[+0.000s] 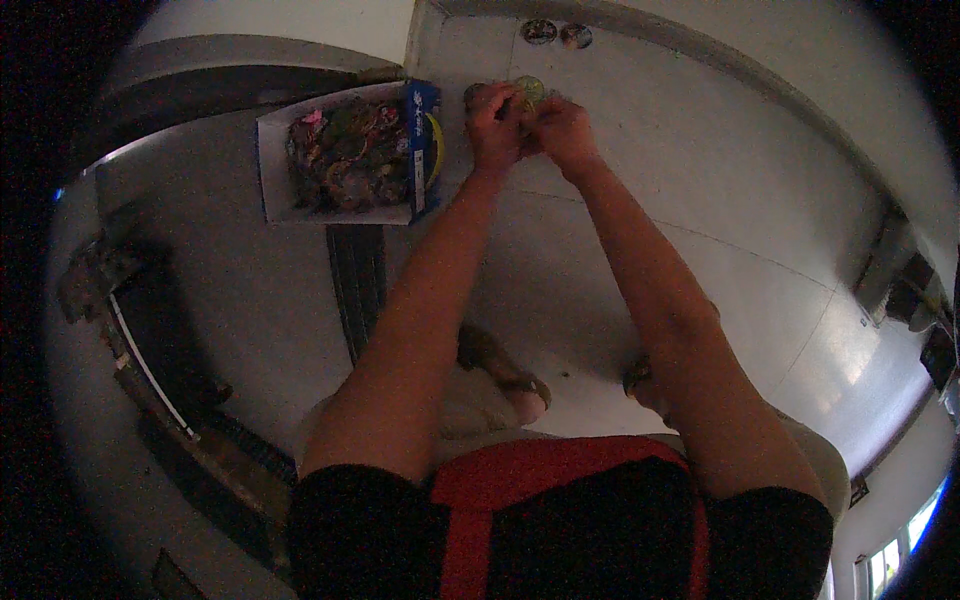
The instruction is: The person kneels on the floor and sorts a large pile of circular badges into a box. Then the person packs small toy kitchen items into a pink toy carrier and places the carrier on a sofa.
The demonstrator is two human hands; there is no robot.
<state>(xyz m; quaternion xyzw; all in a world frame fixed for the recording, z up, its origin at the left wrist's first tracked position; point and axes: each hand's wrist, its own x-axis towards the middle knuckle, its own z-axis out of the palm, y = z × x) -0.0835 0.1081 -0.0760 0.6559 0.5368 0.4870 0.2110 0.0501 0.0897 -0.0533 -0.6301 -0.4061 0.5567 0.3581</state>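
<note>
Both arms reach forward over the tiled floor. My left hand and my right hand are close together, fingers bent around a small yellowish-green round item, which looks like a disc or coil; its exact kind is too blurred to tell. A dark round thing shows beside the left hand's fingers. Left of the hands lies an open white and blue cardboard box, holding a jumble of small mixed items in brown, green, red and pink. A yellow curved band shows at its blue side.
Two dark round patterned discs lie on the floor near the wall, beyond the hands. A dark ribbed strip runs from below the box towards me. My sandalled feet are below. Dark furniture or clutter stands at the left.
</note>
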